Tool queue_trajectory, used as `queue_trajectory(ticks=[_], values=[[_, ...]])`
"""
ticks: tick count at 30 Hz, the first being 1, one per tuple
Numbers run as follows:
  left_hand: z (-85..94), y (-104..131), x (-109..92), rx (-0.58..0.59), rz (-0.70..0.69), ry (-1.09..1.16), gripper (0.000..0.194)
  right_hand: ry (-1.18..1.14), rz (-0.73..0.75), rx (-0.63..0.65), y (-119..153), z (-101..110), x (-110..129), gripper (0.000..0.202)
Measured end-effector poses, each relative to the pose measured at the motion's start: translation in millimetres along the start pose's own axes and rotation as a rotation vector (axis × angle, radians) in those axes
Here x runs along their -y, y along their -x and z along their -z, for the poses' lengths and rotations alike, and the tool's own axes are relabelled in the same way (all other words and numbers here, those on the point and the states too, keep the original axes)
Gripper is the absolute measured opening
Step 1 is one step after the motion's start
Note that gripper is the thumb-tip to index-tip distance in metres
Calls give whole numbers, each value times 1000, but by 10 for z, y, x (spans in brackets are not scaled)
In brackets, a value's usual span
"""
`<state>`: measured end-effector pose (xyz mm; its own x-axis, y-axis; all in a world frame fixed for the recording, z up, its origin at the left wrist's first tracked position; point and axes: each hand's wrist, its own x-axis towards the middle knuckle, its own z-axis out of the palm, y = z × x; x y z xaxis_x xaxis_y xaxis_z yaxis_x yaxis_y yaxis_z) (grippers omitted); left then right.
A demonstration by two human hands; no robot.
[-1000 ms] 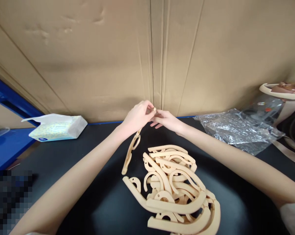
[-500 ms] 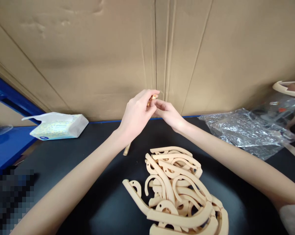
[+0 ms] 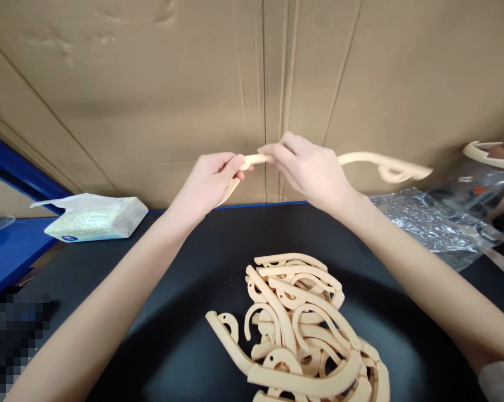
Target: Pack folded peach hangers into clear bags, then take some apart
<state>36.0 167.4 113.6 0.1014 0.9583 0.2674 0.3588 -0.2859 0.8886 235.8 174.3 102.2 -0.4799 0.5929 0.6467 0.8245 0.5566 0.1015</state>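
Note:
A beige folding clothes hanger is held up level in front of the cardboard. My left hand is closed on its left part, and a short piece of beige arm shows below those fingers. My right hand wraps over the middle from above, hiding that stretch. Past my right hand, one curved arm with a loop near its tip extends to the right, slightly blurred. Below both hands, a pile of similar beige folding hangers lies tangled on the black table.
A tall cardboard sheet stands close behind my hands. At left, a tissue pack rests near a blue frame. Crumpled clear plastic lies at right, with a beige ring-shaped thing beyond it.
My hands have moved apart, my left going left and my right going right over the hanger. A hanger arm now stretches out to the right, hidden before. The pile stays put.

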Motion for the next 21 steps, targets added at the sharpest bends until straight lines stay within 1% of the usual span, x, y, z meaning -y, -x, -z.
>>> queue_trajectory(ticks=[2, 4, 6, 8, 9, 12, 15, 17, 19, 21], values=[[-78, -11, 117, 82, 96, 46, 40, 164, 44, 184, 23, 9, 6, 34], [-193, 37, 256, 145, 182, 86, 42, 186, 81, 322, 80, -24, 17, 34], [-317, 145, 392, 165, 228, 102, 41, 146, 97, 412, 177, -78, 26, 29], [-428, 279, 502, 154, 230, 95, 39, 102, 91, 510, 289, -123, 38, 18], [-475, 343, 543, 144, 217, 86, 37, 75, 76, 555, 340, -135, 43, 18], [-568, 466, 598, 98, 148, 37, 35, -27, -5, 642, 420, -133, 28, 33], [-562, 467, 604, 32, 89, -22, 35, -164, -130, 654, 391, -107, -120, 33], [-486, 421, 639, -3, 91, -65, 29, -271, -229, 616, 356, -84, -300, 29], [-365, 358, 721, -3, 139, -112, 25, -380, -326, 518, 336, -47, -489, 27], [-236, 297, 833, 8, 198, -150, 26, -491, -390, 388, 324, 12, -625, 27]])
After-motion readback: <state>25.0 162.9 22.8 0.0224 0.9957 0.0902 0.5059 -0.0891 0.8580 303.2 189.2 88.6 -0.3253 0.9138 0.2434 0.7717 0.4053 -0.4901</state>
